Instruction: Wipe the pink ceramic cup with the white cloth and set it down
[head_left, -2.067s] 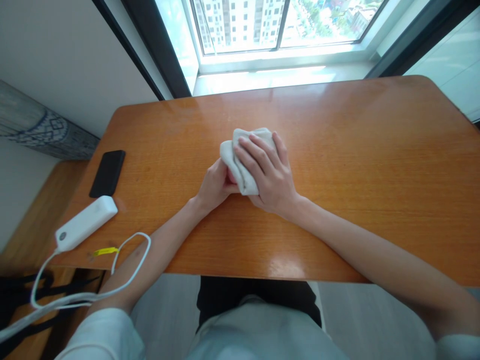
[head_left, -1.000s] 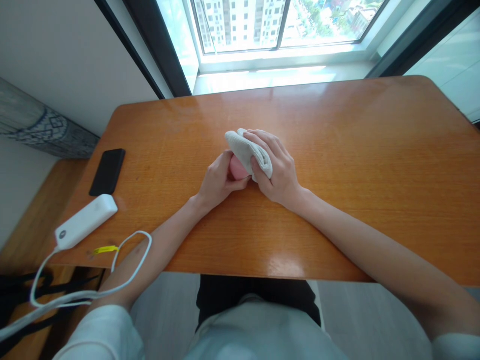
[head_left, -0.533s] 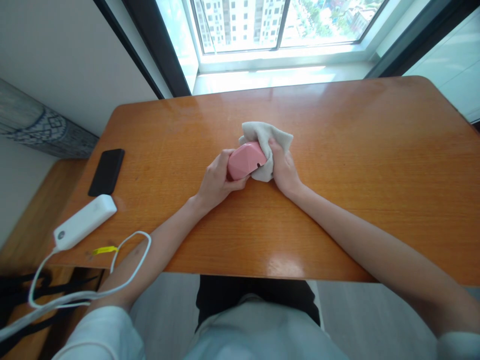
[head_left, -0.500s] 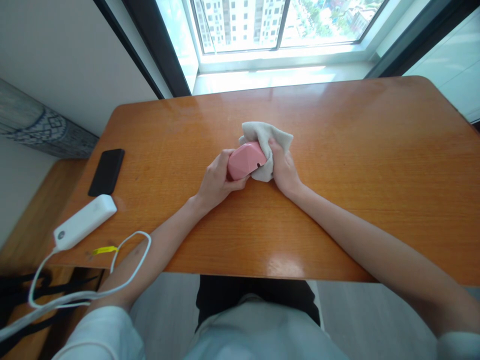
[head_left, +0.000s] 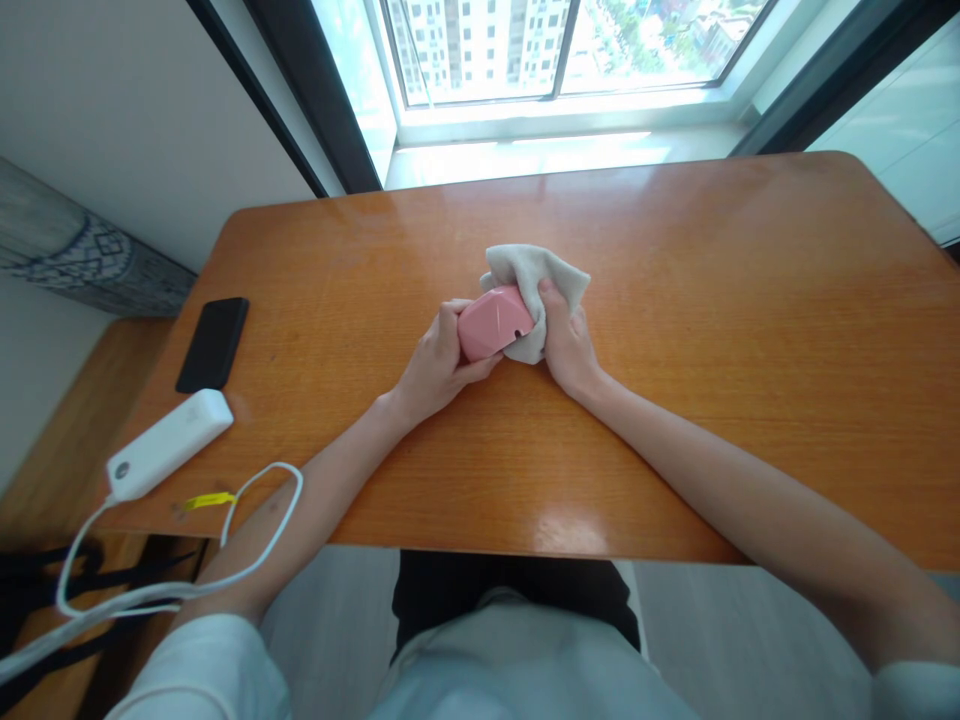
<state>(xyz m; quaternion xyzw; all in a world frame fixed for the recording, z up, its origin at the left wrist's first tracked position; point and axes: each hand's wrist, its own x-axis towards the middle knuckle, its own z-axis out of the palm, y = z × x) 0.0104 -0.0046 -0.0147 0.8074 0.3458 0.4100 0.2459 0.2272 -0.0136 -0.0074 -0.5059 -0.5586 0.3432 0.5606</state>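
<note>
A small pink faceted case [head_left: 493, 320] is held just above the middle of the orange wooden table [head_left: 712, 330]. My left hand [head_left: 433, 362] grips its left end with fingers wrapped round it. My right hand [head_left: 567, 340] is closed on a crumpled off-white cloth [head_left: 534, 275], pressing it against the case's right end. The cloth bunches up behind and under the case.
At the table's left edge lie a black phone [head_left: 213, 343] and a white power bank [head_left: 169, 444] with a white cable [head_left: 247, 520] looping off the edge. A window sill runs along the far side.
The cloth covered the pink case at first. My right hand slid it off to the right end, baring the pink case. In the last half second the case tilted slightly.
</note>
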